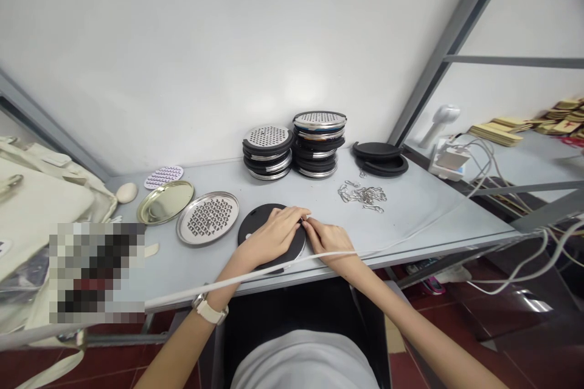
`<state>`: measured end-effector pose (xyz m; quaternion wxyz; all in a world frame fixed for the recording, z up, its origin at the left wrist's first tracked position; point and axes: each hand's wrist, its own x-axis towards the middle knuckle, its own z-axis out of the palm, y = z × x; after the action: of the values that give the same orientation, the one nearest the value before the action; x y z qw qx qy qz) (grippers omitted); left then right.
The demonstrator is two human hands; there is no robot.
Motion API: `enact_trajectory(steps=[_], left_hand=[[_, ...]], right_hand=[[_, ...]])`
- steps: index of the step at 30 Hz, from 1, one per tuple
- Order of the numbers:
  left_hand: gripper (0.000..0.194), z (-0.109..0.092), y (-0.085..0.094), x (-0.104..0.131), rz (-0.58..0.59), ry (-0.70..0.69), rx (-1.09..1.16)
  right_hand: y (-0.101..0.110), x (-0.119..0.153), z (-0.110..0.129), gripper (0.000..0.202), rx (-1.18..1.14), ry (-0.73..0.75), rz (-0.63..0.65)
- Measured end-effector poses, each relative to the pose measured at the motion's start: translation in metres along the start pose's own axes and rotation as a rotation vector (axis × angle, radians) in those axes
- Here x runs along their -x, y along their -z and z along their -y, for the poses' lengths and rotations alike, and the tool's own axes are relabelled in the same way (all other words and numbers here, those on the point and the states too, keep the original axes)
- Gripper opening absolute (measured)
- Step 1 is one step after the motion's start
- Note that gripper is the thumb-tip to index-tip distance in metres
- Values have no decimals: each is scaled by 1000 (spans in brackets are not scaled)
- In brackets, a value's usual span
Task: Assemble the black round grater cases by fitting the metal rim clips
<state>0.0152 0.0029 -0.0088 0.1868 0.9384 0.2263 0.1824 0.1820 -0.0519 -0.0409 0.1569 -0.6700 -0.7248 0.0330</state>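
A black round disc (255, 217) with a shiny metal edge below it lies near the front of the table. My left hand (278, 231) rests across it with its fingers closed over the right rim. Against that same rim, the thumb and fingers of my right hand (326, 237) are pinched together; anything between them is hidden. Left of the disc lie a round metal grater plate (210, 217), a shiny gold-toned round dish (166, 202) and a white perforated disc (164, 177). Several small metal hooks (365, 194) form a loose heap to the right.
Two stacks of black-rimmed grater discs, a left stack (267, 152) and a right stack (319, 144), stand near the wall. Black round covers (381, 158) lie at right. A white cable (274, 267) crosses in front of my hands. Pale bags (41, 194) crowd the left end.
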Motion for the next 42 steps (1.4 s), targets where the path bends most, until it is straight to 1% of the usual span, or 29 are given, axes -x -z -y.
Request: enact_trajectory(steps=[8, 14, 21, 29, 36, 42], left_hand=[[34, -1, 1, 0, -23, -6, 2], [33, 1, 0, 0, -33, -5, 9], [33, 2, -2, 0, -22, 2, 17], [33, 2, -2, 0, -13, 9, 24], [33, 2, -2, 0, -1, 10, 32], [33, 1, -1, 1, 13, 19, 33]], right_hand=[[-1, 2, 0, 34, -19, 15, -20], [0, 1, 1, 34, -4, -8, -4], [1, 0, 2, 34, 15, -20, 16], [-5, 0, -1, 32, 44, 6, -17], [-5, -1, 0, 31, 70, 5, -13], [-6, 1, 0, 32, 74, 42, -21]])
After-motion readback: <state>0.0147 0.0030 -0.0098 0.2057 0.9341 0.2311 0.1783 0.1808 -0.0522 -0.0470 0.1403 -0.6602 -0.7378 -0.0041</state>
